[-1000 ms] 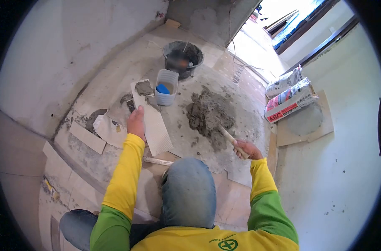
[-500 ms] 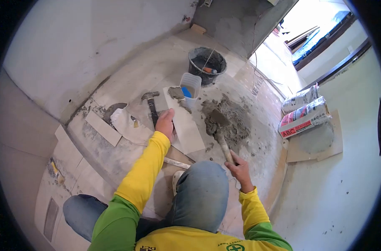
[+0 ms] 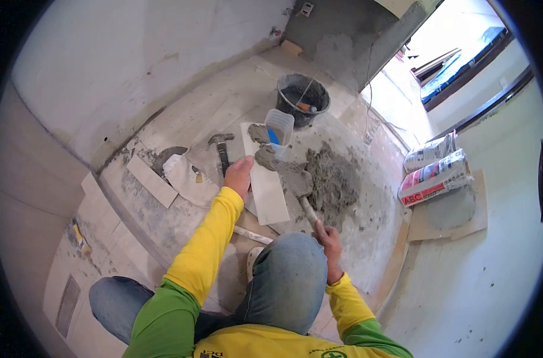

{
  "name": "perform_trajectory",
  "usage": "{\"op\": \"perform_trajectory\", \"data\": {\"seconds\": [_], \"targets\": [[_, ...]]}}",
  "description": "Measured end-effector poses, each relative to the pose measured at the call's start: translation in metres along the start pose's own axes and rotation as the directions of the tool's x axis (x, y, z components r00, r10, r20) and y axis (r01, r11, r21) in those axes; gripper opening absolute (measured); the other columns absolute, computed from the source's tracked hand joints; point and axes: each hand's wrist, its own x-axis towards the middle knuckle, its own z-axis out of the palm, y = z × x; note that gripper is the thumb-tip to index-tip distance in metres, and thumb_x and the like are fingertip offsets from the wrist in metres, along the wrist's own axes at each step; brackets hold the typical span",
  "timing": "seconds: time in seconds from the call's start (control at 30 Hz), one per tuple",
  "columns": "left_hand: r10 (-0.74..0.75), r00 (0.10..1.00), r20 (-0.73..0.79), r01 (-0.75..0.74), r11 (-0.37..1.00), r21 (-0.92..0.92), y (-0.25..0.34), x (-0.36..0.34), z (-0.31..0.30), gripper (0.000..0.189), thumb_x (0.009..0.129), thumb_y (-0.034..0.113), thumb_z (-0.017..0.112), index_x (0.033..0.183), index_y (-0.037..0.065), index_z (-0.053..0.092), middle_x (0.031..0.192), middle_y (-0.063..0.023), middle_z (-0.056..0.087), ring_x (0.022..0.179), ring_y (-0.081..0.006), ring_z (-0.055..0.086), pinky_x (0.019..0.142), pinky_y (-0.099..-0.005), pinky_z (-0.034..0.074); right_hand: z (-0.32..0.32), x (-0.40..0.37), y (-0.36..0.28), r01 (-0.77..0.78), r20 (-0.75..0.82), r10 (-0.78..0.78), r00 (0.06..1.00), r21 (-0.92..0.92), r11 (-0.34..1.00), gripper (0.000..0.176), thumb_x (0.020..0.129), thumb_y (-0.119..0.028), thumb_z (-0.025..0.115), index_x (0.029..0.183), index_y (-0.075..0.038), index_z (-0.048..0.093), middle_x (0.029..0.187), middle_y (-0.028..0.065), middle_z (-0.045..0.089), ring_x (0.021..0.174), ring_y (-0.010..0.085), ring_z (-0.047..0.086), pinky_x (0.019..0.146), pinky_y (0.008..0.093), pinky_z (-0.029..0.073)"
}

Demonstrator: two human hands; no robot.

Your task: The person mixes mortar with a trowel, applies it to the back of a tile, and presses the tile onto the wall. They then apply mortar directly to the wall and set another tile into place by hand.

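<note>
My left hand (image 3: 239, 175) grips the left edge of a pale tile strip (image 3: 268, 197), which carries lumps of grey mortar (image 3: 265, 156) at its far end. My right hand (image 3: 329, 243) is wrapped round the handle of a trowel (image 3: 309, 211). Mortar covers the trowel's blade, which is close to the tile's right edge. Just right of the blade, a heap of wet mortar (image 3: 337, 182) spreads over the floor. Beyond the tile stands a clear plastic tub (image 3: 287, 121) with something blue in it. A claw hammer (image 3: 222, 152) lies left of the tile.
A black bucket (image 3: 323, 110) with an orange-handled tool stands farther back. Bags (image 3: 432, 179) lie by the right wall on a board (image 3: 481, 209). To the left are a white cloth-like bag (image 3: 185, 182), a cut tile strip (image 3: 152, 182) and a yellow-handled brush (image 3: 79, 235).
The trowel has moved left from the mortar heap to beside the tile, carrying mortar. More mortar now shows by the tile's right edge. The tile in my left hand has turned slightly more upright in view.
</note>
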Motion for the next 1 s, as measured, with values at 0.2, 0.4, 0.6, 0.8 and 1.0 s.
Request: {"op": "perform_trajectory", "data": {"seconds": [0.2, 0.4, 0.6, 0.8, 1.0], "targets": [[0.123, 0.992, 0.008, -0.120, 0.957, 0.265, 0.021, 0.006, -0.010, 0.040, 0.096, 0.028, 0.056, 0.120, -0.003, 0.058, 0.112, -0.0111, 0.064, 0.100, -0.0178, 0.059, 0.090, -0.0307, 0.046, -0.053, -0.010, 0.049, -0.348, 0.202, 0.357, 0.912, -0.082, 0.934, 0.054, 0.079, -0.021, 0.070, 0.131, -0.020, 0.057, 0.078, 0.0114, 0.059, 0.070, 0.0278, 0.060, 0.065, 0.0377, 0.049], [0.021, 0.995, 0.096, -0.015, 0.998, -0.064, 0.028, -0.002, -0.002, 0.037, 0.097, 0.026, 0.055, 0.120, -0.002, 0.056, 0.111, -0.0088, 0.063, 0.100, -0.0170, 0.060, 0.089, -0.0299, 0.048, -0.109, 0.034, 0.072, -0.949, 0.663, 0.693, 0.283, 0.088, 0.304, 0.035, 0.086, -0.022, 0.062, 0.117, -0.006, 0.062, 0.065, 0.0080, 0.057, 0.056, 0.0195, 0.057, 0.049, 0.0344, 0.046], [0.015, 0.993, 0.116, -0.007, 0.997, -0.073, 0.037, -0.018, 0.011, 0.036, 0.097, 0.028, 0.055, 0.118, -0.001, 0.055, 0.107, -0.0080, 0.063, 0.096, -0.0171, 0.062, 0.086, -0.0309, 0.050, -0.087, 0.043, 0.085, -0.995, 0.898, 0.430, 0.093, 0.101, 0.005, 0.026, 0.093, -0.026, 0.054, 0.105, -0.003, 0.054, 0.074, 0.0076, 0.058, 0.053, 0.0154, 0.055, 0.043, 0.0302, 0.046], [0.017, 0.988, 0.155, -0.007, 0.998, -0.068, 0.022, -0.009, -0.002, 0.037, 0.097, 0.029, 0.055, 0.118, -0.002, 0.054, 0.108, -0.0079, 0.063, 0.097, -0.0176, 0.062, 0.086, -0.0320, 0.050, -0.055, 0.035, 0.097, -0.853, 0.961, 0.226, 0.162, 0.252, -0.458, 0.029, 0.095, -0.028, 0.051, 0.111, -0.004, 0.046, 0.076, 0.0094, 0.055, 0.053, 0.0149, 0.051, 0.041, 0.0256, 0.045], [-0.046, 0.992, 0.121, 0.059, 0.993, -0.106, 0.003, -0.006, -0.002, 0.041, 0.097, 0.031, 0.056, 0.122, -0.002, 0.053, 0.108, -0.0086, 0.063, 0.098, -0.0182, 0.061, 0.087, -0.0326, 0.051, -0.016, 0.010, 0.093, -0.619, 0.935, 0.146, 0.323, 0.325, -0.715, 0.030, 0.096, -0.029, 0.049, 0.114, -0.004, 0.044, 0.077, 0.0098, 0.055, 0.054, 0.0138, 0.050, 0.040, 0.0224, 0.042]]}}
